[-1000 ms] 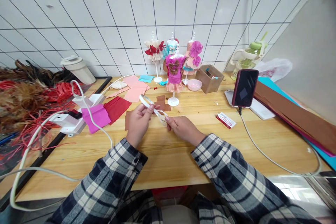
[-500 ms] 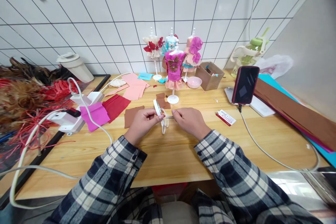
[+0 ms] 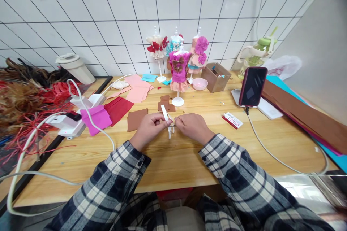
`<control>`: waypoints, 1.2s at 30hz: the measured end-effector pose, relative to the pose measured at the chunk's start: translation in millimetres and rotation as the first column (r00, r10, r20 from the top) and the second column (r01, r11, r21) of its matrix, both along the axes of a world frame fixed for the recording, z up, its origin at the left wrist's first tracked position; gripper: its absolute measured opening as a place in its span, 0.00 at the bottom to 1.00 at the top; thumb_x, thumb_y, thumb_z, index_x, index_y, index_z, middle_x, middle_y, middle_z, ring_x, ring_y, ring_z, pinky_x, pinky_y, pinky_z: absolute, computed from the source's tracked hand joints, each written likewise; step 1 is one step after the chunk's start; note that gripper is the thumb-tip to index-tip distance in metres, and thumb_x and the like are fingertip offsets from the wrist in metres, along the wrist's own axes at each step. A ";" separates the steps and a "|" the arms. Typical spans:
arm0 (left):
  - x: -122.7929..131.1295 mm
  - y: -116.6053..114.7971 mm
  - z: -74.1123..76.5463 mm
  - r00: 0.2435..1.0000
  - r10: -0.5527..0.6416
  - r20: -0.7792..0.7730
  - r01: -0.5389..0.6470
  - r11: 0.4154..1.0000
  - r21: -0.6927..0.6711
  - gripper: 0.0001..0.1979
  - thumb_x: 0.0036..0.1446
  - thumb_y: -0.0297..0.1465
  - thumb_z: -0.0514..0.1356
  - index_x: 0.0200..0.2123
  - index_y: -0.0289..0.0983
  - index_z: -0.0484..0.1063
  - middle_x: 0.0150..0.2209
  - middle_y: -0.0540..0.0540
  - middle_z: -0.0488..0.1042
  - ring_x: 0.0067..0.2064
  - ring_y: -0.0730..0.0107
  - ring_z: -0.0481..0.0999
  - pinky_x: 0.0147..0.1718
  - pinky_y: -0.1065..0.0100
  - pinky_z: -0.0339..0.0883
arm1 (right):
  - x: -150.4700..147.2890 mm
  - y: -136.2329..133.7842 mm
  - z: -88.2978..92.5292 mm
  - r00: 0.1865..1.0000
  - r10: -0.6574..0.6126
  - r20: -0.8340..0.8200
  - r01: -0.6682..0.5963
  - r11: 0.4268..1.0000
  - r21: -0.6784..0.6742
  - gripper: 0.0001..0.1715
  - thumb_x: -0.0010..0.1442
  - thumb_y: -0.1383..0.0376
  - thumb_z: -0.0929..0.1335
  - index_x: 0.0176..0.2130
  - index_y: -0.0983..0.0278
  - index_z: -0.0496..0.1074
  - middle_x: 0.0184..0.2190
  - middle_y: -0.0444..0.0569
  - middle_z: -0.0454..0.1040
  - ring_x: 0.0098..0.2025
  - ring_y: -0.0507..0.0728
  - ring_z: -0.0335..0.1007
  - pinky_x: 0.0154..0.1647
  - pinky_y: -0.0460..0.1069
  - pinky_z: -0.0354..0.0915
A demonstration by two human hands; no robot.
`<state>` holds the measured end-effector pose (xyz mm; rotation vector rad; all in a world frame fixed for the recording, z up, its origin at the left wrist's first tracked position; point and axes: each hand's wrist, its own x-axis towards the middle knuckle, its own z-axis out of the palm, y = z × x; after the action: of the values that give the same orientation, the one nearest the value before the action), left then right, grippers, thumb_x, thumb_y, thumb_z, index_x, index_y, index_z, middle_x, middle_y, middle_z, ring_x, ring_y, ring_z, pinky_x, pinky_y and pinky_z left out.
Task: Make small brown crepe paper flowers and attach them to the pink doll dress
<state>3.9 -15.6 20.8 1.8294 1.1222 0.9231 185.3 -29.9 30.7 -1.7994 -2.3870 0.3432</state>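
Note:
Both hands meet just above the wooden table (image 3: 173, 158), pinching a narrow white ribbon (image 3: 165, 112). My left hand (image 3: 148, 130) is closed on the ribbon, one end sticking up past its fingers. My right hand (image 3: 193, 127) is closed on the same ribbon from the right, and something thin and metallic shows between the fingertips. A short loop of ribbon hangs below the two hands. A brown paper square (image 3: 137, 119) lies just left of my left hand.
Small dress mannequins stand at the back, the nearest in magenta (image 3: 179, 68). Pink, red and magenta paper sheets (image 3: 119, 106), a cardboard box (image 3: 215, 77), a pink bowl (image 3: 200, 83), a propped phone (image 3: 252, 86) with its cable, a power strip (image 3: 69, 124) and feathers (image 3: 24, 94) surround the hands.
The long ribbon loop that stood up to the left has been drawn in to a short length. Both hands have come closer together, the right hand rising towards the left.

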 end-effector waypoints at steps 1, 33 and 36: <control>0.1 -0.1 0.0 1.000 -0.009 -0.012 0.009 1.000 -0.006 0.15 0.50 0.41 0.63 0.27 0.33 0.77 0.23 0.47 0.74 0.30 0.67 0.72 0.30 0.70 0.65 | -0.1 0.1 0.0 1.000 -0.002 -0.003 0.002 1.000 -0.005 0.27 0.65 0.57 0.54 0.31 0.62 0.76 0.31 0.48 0.77 0.30 0.53 0.67 0.27 0.47 0.47; -6.5 8.5 -5.1 0.440 0.328 0.836 0.369 0.782 -0.502 0.22 0.57 0.17 0.53 0.54 0.38 0.64 0.43 0.47 0.76 0.46 0.76 0.76 0.48 0.75 0.70 | 11.1 8.2 -18.1 0.849 0.167 -0.502 -0.130 0.986 0.108 0.25 0.68 0.56 0.54 0.39 0.61 0.74 0.37 0.45 0.77 0.40 0.51 0.71 0.39 0.44 0.58; -7.5 8.7 -14.2 0.395 0.373 0.840 0.371 0.772 -0.517 0.24 0.56 0.16 0.54 0.55 0.39 0.64 0.39 0.49 0.77 0.40 0.79 0.78 0.42 0.79 0.72 | 3.9 2.8 -18.1 0.848 0.243 -0.471 -0.211 0.970 0.121 0.22 0.66 0.53 0.56 0.46 0.57 0.73 0.42 0.45 0.76 0.43 0.53 0.71 0.41 0.45 0.60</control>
<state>-3.6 -6.9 6.7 0.4693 0.5292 1.1315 189.2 -27.1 12.6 -1.2132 -2.2085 0.6487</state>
